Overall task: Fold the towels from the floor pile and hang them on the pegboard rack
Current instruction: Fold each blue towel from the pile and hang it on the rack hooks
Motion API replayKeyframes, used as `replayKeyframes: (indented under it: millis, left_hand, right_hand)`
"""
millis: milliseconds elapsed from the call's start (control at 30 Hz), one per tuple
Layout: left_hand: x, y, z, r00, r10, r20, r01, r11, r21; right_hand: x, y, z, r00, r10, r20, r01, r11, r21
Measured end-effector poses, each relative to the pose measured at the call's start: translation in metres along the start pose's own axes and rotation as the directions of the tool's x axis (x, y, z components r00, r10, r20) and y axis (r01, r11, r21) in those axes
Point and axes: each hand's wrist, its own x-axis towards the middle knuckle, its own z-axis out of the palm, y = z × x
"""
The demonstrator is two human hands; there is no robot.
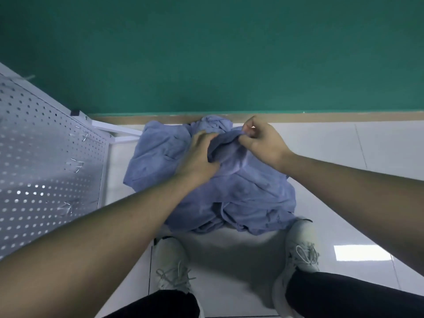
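Standing along the left edge of the frame: the white pegboard rack, carrying only a few bare metal hooks and no towel anywhere on the part in view, so hanging not yet begun as far as can be seen. Lying at centre frame, heaped against the brown skirting under the green wall: the pile of blue-grey towels, all crumpled, none showing a finished fold, spreading from the rack's foot at left down to the pale shoes at the bottom. Reaching in from the lower left: the left hand, fingers curling round a raised ridge of the top towel, gripping rather than lying flat. Coming in from the right, just beside it at upper centre: the right hand, thumb and fingers pinching the same ridge of cloth, the two hands almost touching along that edge. Judging by this, sitting at the very start: picking out one towel and finding an edge to lift, with the separating, the shaking out, the folding and the carrying over to the hooks all remaining, and then the same again for the rest of the heap. Counting the towels left not possible, the layers being too tangled to tell apart. Showing at right only pale floor tiles with a bright reflection at lower right.
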Motion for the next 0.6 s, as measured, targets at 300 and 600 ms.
replayKeyframes:
  millis: [300, 600]
  left_hand:
    - [-0.053, 0.105, -0.058, 0.993, 0.088, -0.081, -0.092, 0.994, -0.052]
    - [-0.115, 0.145, -0.086, 0.955, 0.142, -0.26, -0.224, 0.921, -0.32]
  right_hand:
    - [-0.061, -0.097, -0.043, 0.96, -0.277, 0.048, 0.279, 0.96, -0.017]
    - [-0.138, -0.125, -0.083, 0.973, -0.226, 0.047, 0.231, 0.947, -0.223]
